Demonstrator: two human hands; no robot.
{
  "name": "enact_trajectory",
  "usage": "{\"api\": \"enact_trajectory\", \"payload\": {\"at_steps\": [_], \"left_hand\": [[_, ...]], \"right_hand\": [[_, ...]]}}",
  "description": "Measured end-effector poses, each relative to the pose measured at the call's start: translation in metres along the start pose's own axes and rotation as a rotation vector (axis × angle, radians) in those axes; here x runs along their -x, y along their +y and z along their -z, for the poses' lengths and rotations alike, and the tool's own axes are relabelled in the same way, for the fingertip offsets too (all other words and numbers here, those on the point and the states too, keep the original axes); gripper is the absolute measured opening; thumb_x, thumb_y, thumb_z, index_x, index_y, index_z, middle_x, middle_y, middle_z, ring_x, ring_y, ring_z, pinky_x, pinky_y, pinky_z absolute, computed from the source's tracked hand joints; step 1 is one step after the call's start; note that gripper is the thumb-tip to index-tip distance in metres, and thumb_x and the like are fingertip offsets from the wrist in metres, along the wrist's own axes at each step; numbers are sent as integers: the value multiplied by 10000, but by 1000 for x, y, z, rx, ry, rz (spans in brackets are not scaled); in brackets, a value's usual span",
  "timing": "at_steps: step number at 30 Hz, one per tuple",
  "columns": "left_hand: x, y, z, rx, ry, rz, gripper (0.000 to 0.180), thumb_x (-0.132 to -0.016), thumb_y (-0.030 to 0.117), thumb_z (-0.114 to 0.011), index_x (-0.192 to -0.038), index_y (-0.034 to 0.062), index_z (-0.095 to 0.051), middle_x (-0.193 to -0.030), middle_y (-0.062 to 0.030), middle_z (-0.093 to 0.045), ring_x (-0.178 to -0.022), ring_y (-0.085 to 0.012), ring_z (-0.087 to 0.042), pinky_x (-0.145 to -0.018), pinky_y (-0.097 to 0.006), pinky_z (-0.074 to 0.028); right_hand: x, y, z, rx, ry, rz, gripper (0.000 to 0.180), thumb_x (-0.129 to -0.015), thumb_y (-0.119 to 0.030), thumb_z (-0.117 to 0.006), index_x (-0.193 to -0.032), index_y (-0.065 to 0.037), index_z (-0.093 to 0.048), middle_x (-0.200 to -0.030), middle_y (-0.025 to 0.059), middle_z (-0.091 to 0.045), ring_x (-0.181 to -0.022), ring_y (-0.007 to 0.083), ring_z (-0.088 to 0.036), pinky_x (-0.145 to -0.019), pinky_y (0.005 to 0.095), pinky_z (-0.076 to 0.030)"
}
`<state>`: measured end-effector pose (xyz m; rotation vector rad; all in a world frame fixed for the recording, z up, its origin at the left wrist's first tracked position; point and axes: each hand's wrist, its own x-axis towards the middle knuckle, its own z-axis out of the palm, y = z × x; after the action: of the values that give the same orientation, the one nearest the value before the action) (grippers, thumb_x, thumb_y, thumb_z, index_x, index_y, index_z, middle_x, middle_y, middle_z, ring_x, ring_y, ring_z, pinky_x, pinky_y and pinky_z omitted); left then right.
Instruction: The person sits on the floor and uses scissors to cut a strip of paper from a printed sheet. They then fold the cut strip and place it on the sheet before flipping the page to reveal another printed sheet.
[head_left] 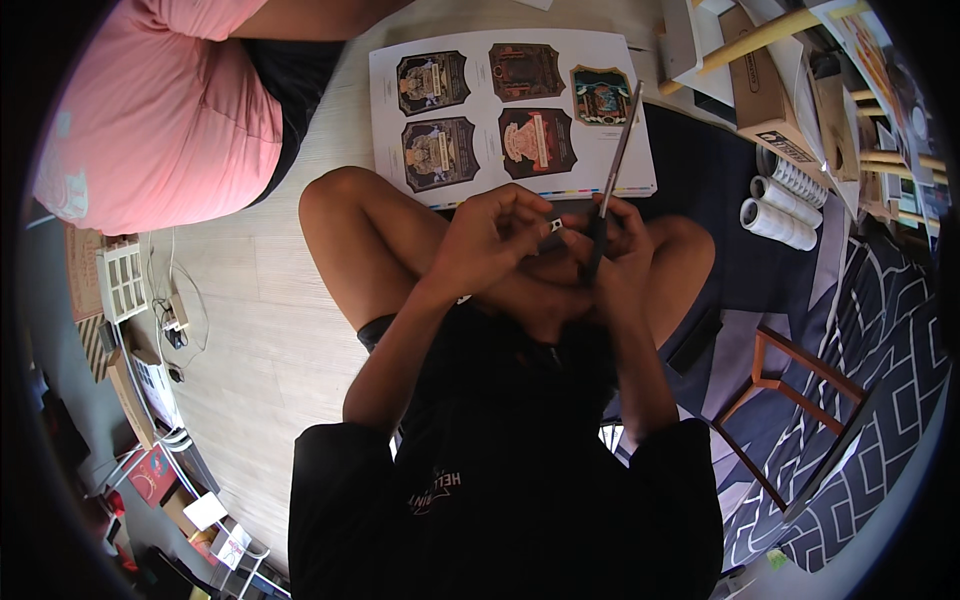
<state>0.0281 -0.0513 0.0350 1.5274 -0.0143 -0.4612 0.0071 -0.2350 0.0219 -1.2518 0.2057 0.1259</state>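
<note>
I sit cross-legged, both hands over my lap. My right hand (622, 250) is closed around the dark handle of a pair of scissors (622, 145), whose long narrow blades point up and away. Fingers curled in a pinch, my left hand (492, 240) is close to the right one. A tiny whitish piece (556, 227) with a dark spot shows at the left fingertips; its kind is too small to make out. Just beyond my knees lies a stack of large white sheets (385, 110) printed with ornate shield-shaped labels, one of them teal (602, 97).
A person in a pink shirt (170, 130) sits at the far left. White rolls (778, 222) lie right of the sheets, below a shelf with a cardboard box (775, 90). A brown wooden frame (790, 385) is at the right. Cables (178, 300) trail on the left floor.
</note>
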Motion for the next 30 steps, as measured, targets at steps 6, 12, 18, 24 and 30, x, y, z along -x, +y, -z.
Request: {"api": "enact_trajectory", "payload": {"at_steps": [6, 12, 18, 24, 30], "left_hand": [[-1, -3, 0, -64, -27, -2, 182, -894, 13, -652, -1066, -43, -634, -913, -71, -677, -805, -99, -635, -712, -241, -521], [0, -15, 5, -23, 29, -1, 158, -901, 18, -649, -1042, -51, -656, -914, -71, -688, -763, -95, -633, -687, -231, -520], [-2, -8, 6, -45, 116, -32, 162, -906, 23, -646, -1050, -52, -657, -909, -70, -689, -753, -80, -628, -662, -221, -515], [-1, -7, 3, -116, 115, -28, 166, -895, 26, -660, -1038, -59, -668, -918, -73, -696, -761, -80, -632, -644, -223, -521], [0, -8, 5, -77, 179, -55, 156, -846, 80, -687, -960, -22, -711, -798, -86, -724, -655, -103, -662, -600, -257, -504]], "right_hand": [[-7, 9, 5, -13, -34, -25, 523, -795, 62, -737, -1239, -15, -471, -916, 122, -685, -723, 118, -647, -557, 213, -506], [-4, 10, 10, -53, -108, -56, 488, -827, -55, -738, -1238, -11, -478, -890, 74, -639, -702, 89, -598, -582, 205, -469], [20, 6, 36, 134, -369, -203, 474, -843, -237, -721, -1200, -17, -500, -826, -5, -553, -745, 59, -512, -678, 229, -412], [26, 1, 28, 177, -407, -221, 465, -837, -231, -721, -1193, -18, -510, -813, -16, -539, -740, 57, -504, -688, 231, -405], [24, 2, 28, 170, -424, -245, 467, -835, -210, -729, -1201, -16, -511, -799, -22, -533, -716, 49, -505, -655, 212, -403]]}}
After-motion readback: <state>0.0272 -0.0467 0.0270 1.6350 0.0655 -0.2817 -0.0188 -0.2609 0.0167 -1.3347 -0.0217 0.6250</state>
